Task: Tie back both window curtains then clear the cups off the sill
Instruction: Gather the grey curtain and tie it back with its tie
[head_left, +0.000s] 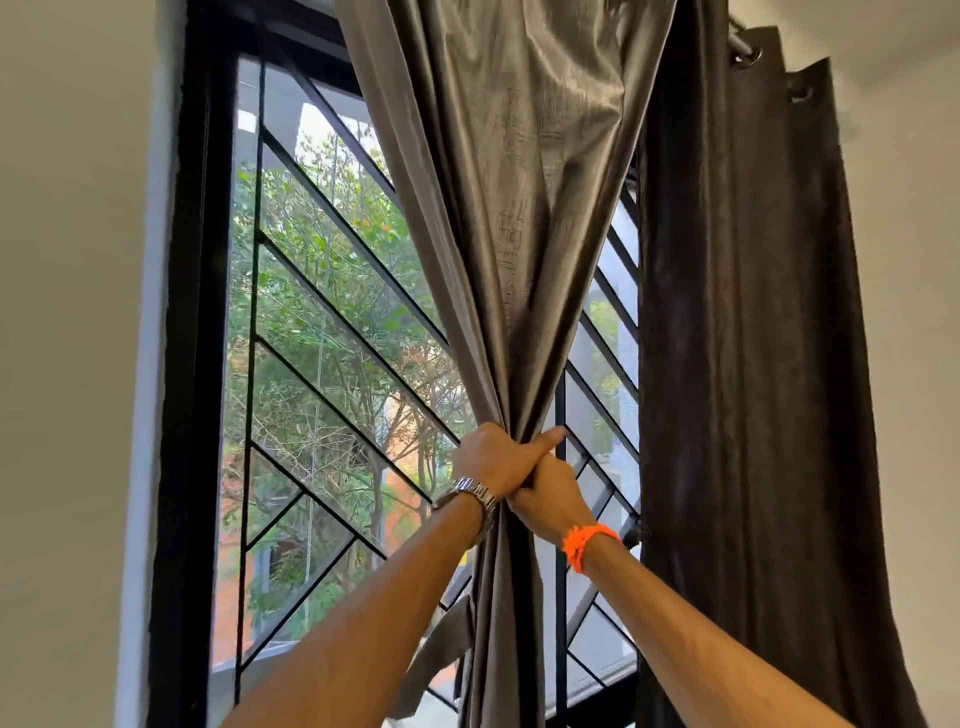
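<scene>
A grey-brown curtain (519, 208) hangs in front of the window and is gathered into a narrow bunch at mid-height. My left hand (493, 457), with a metal watch on the wrist, is clenched around the bunch from the left. Just below and to the right, my right hand (550, 493), with an orange thread band on the wrist, also grips the gathered cloth. A second, darker curtain (753, 364) hangs loose at the right side of the window. No cups and no sill top are in view.
The black window frame (192, 364) and its diagonal black grille bars (332, 322) stand behind the curtain, with trees outside. Plain walls flank the window on both sides. The curtain rod with eyelets (748, 52) shows at the top right.
</scene>
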